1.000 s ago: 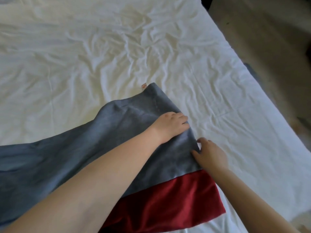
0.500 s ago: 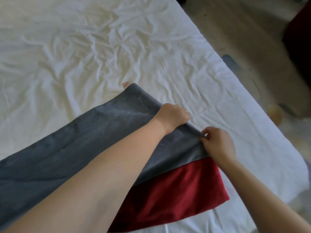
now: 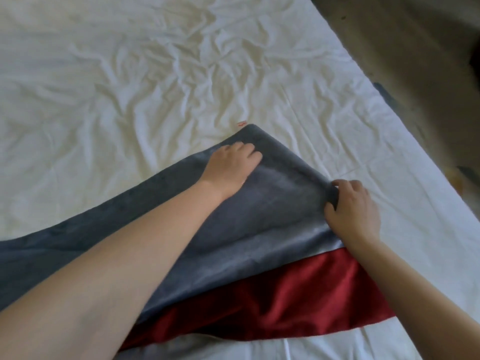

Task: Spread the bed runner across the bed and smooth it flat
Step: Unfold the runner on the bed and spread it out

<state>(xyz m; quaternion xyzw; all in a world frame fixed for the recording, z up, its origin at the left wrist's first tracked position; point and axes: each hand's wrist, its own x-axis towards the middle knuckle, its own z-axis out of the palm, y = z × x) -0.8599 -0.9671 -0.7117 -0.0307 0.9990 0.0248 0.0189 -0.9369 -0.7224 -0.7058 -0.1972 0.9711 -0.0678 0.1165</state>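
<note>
The bed runner (image 3: 283, 203) lies across the near part of the bed, a grey velvety layer folded over a dark red layer (image 3: 293, 305). Its grey corner points toward the middle of the bed. My left hand (image 3: 231, 166) rests on the grey layer near that far corner, fingers loosely bent against the cloth. My right hand (image 3: 353, 209) grips the grey layer's right edge, fingers over the top and thumb curled under the fold. Both forearms reach in from the bottom of the view and cover part of the runner.
The bed is covered by a wrinkled white sheet (image 3: 155, 74). Its right edge (image 3: 405, 120) runs diagonally, with brownish floor (image 3: 415, 48) beyond. A small red mark (image 3: 241, 123) sits on the sheet just past the runner's corner.
My left hand has slid from the runner's right edge up toward its far corner. My right hand has moved up along the right edge and now grips the grey fold.
</note>
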